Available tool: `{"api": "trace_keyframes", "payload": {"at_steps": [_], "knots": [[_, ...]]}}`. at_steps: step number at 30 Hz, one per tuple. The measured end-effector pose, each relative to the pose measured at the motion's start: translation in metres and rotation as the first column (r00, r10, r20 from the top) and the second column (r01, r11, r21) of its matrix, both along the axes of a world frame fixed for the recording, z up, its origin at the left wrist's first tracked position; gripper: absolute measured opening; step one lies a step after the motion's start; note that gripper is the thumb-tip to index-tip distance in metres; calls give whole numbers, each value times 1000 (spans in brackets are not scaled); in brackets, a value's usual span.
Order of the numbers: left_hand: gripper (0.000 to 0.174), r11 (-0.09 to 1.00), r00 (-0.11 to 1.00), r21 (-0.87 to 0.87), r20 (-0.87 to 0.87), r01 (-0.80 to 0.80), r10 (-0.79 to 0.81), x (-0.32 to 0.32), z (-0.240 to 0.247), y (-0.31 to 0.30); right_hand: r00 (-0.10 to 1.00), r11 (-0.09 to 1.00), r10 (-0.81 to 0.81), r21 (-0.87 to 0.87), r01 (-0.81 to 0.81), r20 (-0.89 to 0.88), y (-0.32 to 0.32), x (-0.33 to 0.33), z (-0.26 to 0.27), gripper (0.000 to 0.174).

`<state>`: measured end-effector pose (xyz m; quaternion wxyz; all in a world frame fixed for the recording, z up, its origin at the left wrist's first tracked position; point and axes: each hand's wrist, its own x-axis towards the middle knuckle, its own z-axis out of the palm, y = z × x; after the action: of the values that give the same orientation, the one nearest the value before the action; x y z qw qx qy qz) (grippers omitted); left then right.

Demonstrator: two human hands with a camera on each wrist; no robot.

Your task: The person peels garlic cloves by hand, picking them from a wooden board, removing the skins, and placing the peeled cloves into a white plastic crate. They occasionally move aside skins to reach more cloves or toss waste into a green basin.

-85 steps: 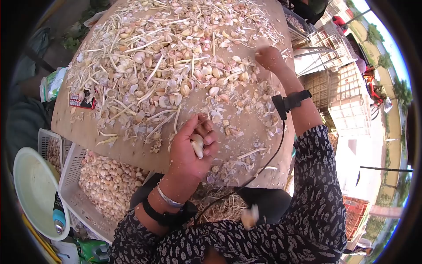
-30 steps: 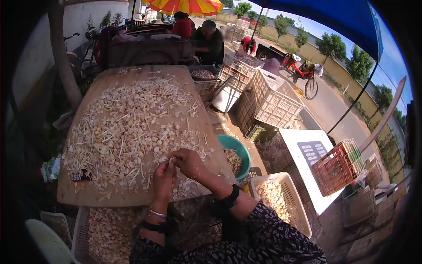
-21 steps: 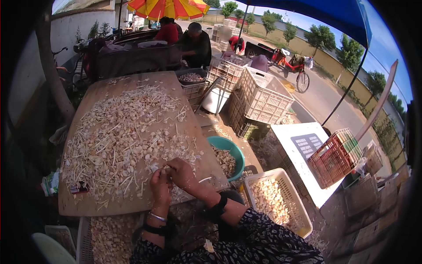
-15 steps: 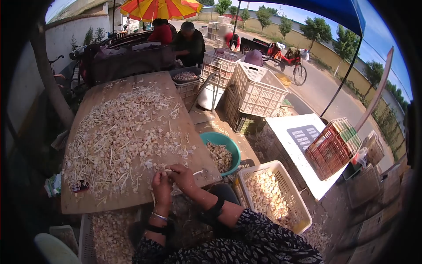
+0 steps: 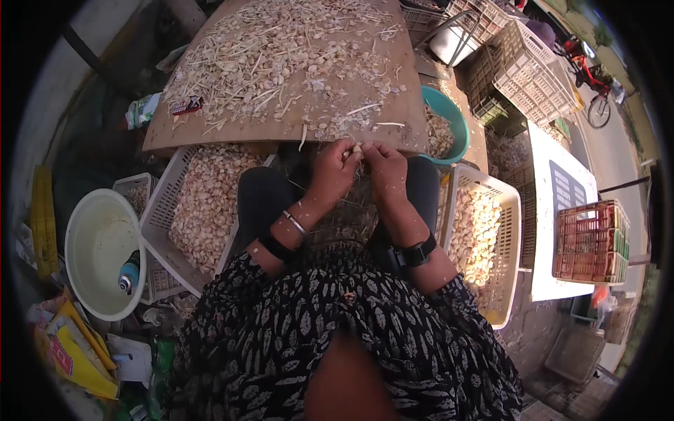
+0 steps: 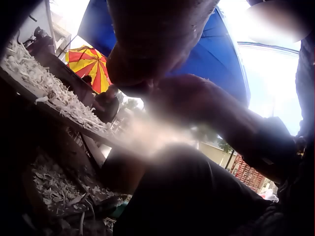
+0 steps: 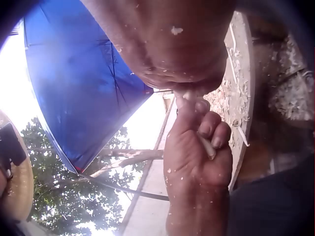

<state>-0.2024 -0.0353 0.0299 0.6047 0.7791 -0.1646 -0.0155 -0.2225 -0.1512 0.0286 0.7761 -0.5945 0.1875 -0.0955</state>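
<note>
Both hands meet just off the near edge of a wooden board (image 5: 281, 133), above the person's knees. My left hand (image 5: 331, 174) pinches a garlic clove (image 5: 357, 146) at its fingertips. Another garlic clove (image 7: 207, 146) lies under its curled fingers, against the palm, in the right wrist view. My right hand (image 5: 387, 172) grips the pinched clove from the other side with thumb and finger. Bits of skin stick to both hands. Backlight leaves the fingertips dark in the left wrist view.
Garlic cloves, stems and papery skins (image 5: 281, 56) cover the board. A white crate (image 5: 151, 228) of cloves stands left of the knees, a cream basket (image 5: 507, 274) of peeled cloves right. Beyond are a teal basin (image 5: 460, 130), a pale green basin (image 5: 84, 245) and stacked crates (image 5: 533, 77).
My right hand came back from over the heap and joined the left at a clove. Both hands then drew from over the board to its near edge. The head view now tilts further down.
</note>
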Motion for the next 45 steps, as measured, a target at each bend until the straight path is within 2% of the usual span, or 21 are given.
{"api": "trace_keyframes", "payload": {"at_steps": [4, 9, 11, 13, 15, 18, 19, 20, 21, 22, 23, 24, 26, 27, 28, 31, 34, 36, 41, 43, 45], "knots": [[16, 997, 989, 34, 132, -73, 68, -5, 8, -13, 999, 961, -13, 277, 22, -34, -5, -2, 14, 15], [16, 995, 956, -72, 281, -64, 81, 5, 3, -21, 996, 926, -68, 369, 84, -55, -20, 9, 13, 15], [17, 917, 981, -397, -191, -36, -44, 9, 6, -15, 980, 911, -197, 373, 176, 18, -31, 10, 23, 16], [14, 731, 938, -678, -296, -75, -179, 17, 36, 24, 922, 917, -328, 305, 258, 204, -85, 5, 25, 17], [11, 653, 930, -725, -358, -219, -85, 29, 59, 87, 826, 862, -489, 13, 506, 282, -146, -19, 37, 15], [10, 689, 882, -552, -316, -470, 349, 39, 54, 195, 814, 731, -568, -378, 568, 124, -250, -58, -13, 16], [10, 781, 848, -332, -241, -529, 472, 41, 30, 252, 818, 707, -576, -503, 498, 0, -277, -73, -37, 18], [11, 807, 810, -92, -138, -583, 569, 43, 10, 290, 869, 592, -474, -782, 193, -144, -297, -92, -58, 21], [11, 806, 809, -92, -134, -585, 572, 47, 11, 292, 858, 379, -408, -913, -151, -311, -300, -93, -62, 24], [11, 766, 818, 287, 225, -575, 529, 53, 12, 296, 789, 486, -484, -866, -116, -378, -294, -85, -58, 30], [12, 544, 800, 593, 513, -593, 313, 61, 12, 298, 884, 485, -432, -872, 63, -177, -303, -77, -77, 27], [13, 201, 760, 747, 649, -633, -20, 72, 14, 297, 903, 654, -408, -733, 189, -131, -283, -55, -61, 25], [17, 590, 861, 628, 385, -508, 333, 133, 27, 234, 951, 868, -303, -431, 247, -64, -218, 6, -2, 20], [17, 813, 910, 413, 123, -410, 396, 165, 35, 185, 977, 931, -210, -312, 190, -33, -191, 36, 22, 18], [16, 876, 938, 353, 233, -327, 256, 194, 40, 137, 990, 955, -139, -267, 132, -9, -167, 65, 41, 16], [18, 888, 856, 441, 501, -128, -125, 285, 25, 23, 998, 993, 27, -120, -19, 65, -115, 149, 55, 15], [17, 815, 762, 571, 571, -100, -306, 345, -15, -30, 998, 999, 32, -23, -30, 54, -89, 211, 37, 15], [15, 597, 701, 786, 516, -159, -492, 368, -30, -43, 999, 995, -23, 97, 26, -26, -85, 236, 14, 16], [11, 820, 882, 569, 411, -52, -229, 355, -22, -25, 999, 993, -3, 120, 8, -44, -80, 255, -11, 16], [10, 945, 999, 327, 34, -10, -1, 336, -10, -19, 999, 999, 23, -30, -23, 23, -69, 258, -14, 17], [13, 909, 963, 416, 253, -24, -90, 341, -22, -26, 999, 999, 39, 19, -39, 26, -63, 253, -12, 18]]}}
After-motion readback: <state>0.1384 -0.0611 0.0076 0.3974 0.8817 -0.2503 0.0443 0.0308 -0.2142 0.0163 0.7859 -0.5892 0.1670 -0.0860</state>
